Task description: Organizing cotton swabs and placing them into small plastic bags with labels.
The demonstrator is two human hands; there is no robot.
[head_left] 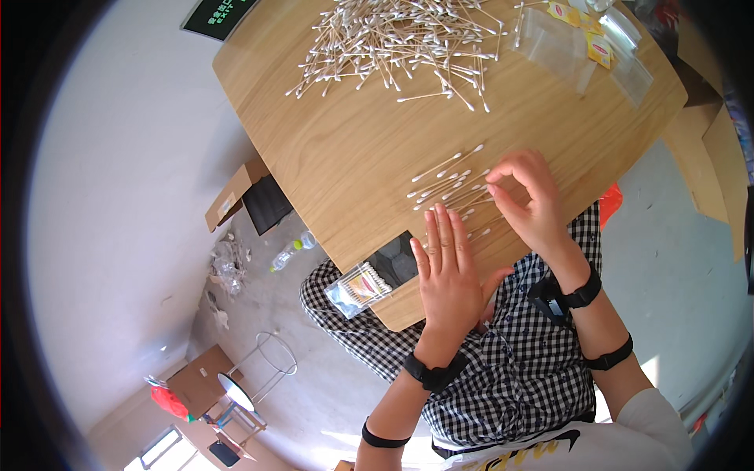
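Observation:
A small group of cotton swabs (446, 182) lies loosely side by side on the wooden table in front of me. My left hand (449, 275) is flat with its fingers stretched out, the fingertips at the near edge of this group. On the group's right side, my right hand (532, 200) pinches thumb and forefinger at the end of a cotton swab (486, 172). Some swabs are partly hidden under my hands. A clear bag packed with cotton swabs (363, 286) and a yellow card rests at the table's near left edge, beside a dark grey pad (395, 259).
A large heap of cotton swabs (393, 43) covers the table's far side. Clear plastic bags (554, 47) and yellow cards (599, 49) lie at the far right. Cardboard boxes (701, 149) stand beyond the right edge; an open box (236, 192) and bottles (287, 255) are on the left floor.

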